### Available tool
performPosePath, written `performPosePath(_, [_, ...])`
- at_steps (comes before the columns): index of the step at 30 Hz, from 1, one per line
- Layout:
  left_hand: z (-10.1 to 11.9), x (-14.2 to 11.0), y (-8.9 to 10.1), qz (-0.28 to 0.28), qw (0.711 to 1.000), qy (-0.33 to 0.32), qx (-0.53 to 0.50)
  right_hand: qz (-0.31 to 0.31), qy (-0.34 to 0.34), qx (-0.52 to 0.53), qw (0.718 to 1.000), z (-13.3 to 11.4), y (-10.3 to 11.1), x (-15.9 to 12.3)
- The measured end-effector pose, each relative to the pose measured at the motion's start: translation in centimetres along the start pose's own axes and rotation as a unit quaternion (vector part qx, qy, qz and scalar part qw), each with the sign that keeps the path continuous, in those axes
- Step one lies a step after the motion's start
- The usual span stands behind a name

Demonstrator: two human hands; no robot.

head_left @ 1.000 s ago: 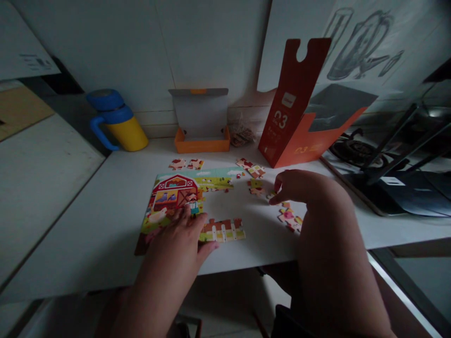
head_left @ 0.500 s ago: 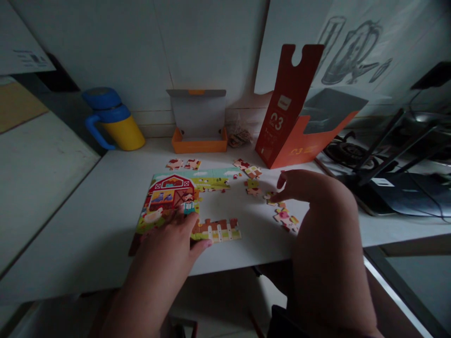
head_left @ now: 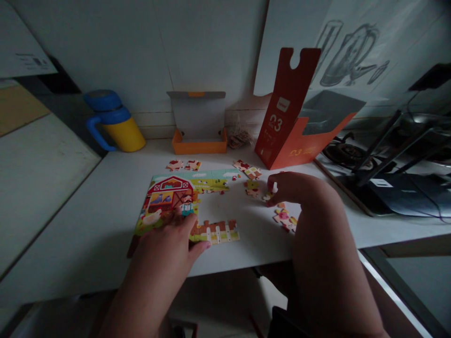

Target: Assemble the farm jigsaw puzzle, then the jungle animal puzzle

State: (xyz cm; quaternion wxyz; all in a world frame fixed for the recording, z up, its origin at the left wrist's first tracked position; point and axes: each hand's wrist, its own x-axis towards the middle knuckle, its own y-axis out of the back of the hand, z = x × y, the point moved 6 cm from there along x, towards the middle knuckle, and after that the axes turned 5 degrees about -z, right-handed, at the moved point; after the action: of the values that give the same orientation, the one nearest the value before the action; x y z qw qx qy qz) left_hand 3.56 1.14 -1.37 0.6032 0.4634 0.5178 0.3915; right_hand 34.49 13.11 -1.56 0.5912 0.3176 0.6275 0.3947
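A partly joined jigsaw puzzle (head_left: 171, 184) with a red barn and a farmer lies on the white table. My left hand (head_left: 172, 234) rests flat on its lower left part, thumb stretched out beside the strip of white-fence pieces (head_left: 218, 232). To the right of the puzzle, my right hand (head_left: 287, 188) is over loose puzzle pieces, its finger and thumb apart. A small piece (head_left: 267, 197) shows at its fingertips, partly covered. Near it lie a green and pink piece (head_left: 252, 188) and pink pieces (head_left: 285, 219).
Loose pieces (head_left: 183, 165) lie behind the puzzle, others (head_left: 247, 169) at its back right. Along the wall stand a blue and yellow jug (head_left: 121, 129), an open orange box (head_left: 200, 147), a plastic bag (head_left: 239, 137) and a tall red box (head_left: 282, 126). A black device with antennas (head_left: 405, 188) sits right.
My right hand dips and shifts slightly left over the small piece, covering more of it. My left hand stays on the puzzle. The view has shifted a little.
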Motion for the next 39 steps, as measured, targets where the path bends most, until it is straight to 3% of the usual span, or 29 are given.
performPosePath(5, [0.1,-0.1,0.1,-0.002,1.000,-0.004,0.010,0.009,0.010,0.022,1.000,-0.2,0.1,-0.1])
performPosePath(8, [0.1,-0.1,0.1,-0.005,1.000,0.001,0.011,-0.019,0.036,0.110,0.993,-1.0,0.2,-0.3])
performPosePath(10, [0.1,-0.1,0.1,-0.004,1.000,0.003,0.009,0.018,0.098,0.168,0.981,-2.2,0.8,0.0])
performPosePath(13, [0.1,-0.2,0.0,-0.005,1.000,-0.006,-0.003,0.124,0.176,0.230,0.949,-4.8,1.9,1.0])
performPosePath(15, [0.1,-0.2,0.0,-0.001,1.000,-0.006,-0.006,0.130,0.198,0.280,0.930,-6.5,1.6,2.0])
performPosePath(18, [0.0,-0.1,0.1,0.006,1.000,-0.002,-0.003,0.124,0.226,0.243,0.935,-8.5,1.1,2.8])
performPosePath(23, [0.0,-0.1,0.1,0.000,1.000,-0.011,-0.006,0.139,0.187,0.195,0.953,-7.1,0.9,3.5])
performPosePath(27, [0.0,-0.2,0.3,0.006,1.000,-0.013,-0.002,0.162,0.175,0.265,0.934,-6.1,0.6,4.6])
performPosePath(30, [0.1,-0.2,0.3,0.006,1.000,-0.013,0.000,0.190,0.154,0.308,0.919,-6.1,0.4,5.2])
performPosePath(39, [0.3,-0.1,0.4,-0.007,1.000,-0.009,-0.002,0.217,0.106,0.244,0.939,-7.1,0.5,4.7])
